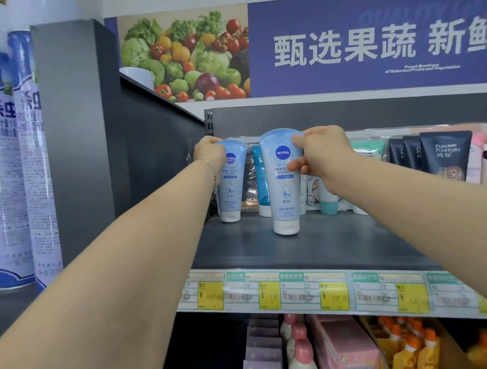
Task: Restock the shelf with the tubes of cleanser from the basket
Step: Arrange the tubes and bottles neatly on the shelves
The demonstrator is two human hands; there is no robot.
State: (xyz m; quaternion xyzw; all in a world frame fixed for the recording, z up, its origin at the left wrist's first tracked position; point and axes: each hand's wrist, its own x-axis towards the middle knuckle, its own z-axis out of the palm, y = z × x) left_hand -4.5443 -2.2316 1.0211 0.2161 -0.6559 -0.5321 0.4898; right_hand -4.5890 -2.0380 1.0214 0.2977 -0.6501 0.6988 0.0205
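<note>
1. Left hand (210, 155): the fingers are curled over the flat crimped top of a light-blue plastic tube with a white cap, referred to here as the rear cleanser tube (232, 185). The grip is closed on that top end. This tube stands upright, cap down, at the far left of the dark grey metal shelf (326, 245), towards the back.

2. Right hand (324, 153): thumb and fingers pinch the upper right edge of a matching light-blue tube, the front cleanser tube (282, 187). The grip is clamped on the tube, with the fingertips on its printed face. This tube stands upright, cap down, on the same shelf, forward and to the right of the rear cleanser tube and not touching it.

3. Shelf contents: a blue-and-white tube (260, 180) stands behind the gap between the two cleanser tubes. Further right along the back row stand a teal-capped tube (329, 204) and a group of dark navy tubes (445, 155).

4. A strip of yellow-and-white price labels (300, 292) runs along the shelf's front edge.

5. Lower level: white bottles with pink caps (299, 349) stand beside pink cartons (346, 346) and yellow pouches with orange caps (412, 348).
</note>
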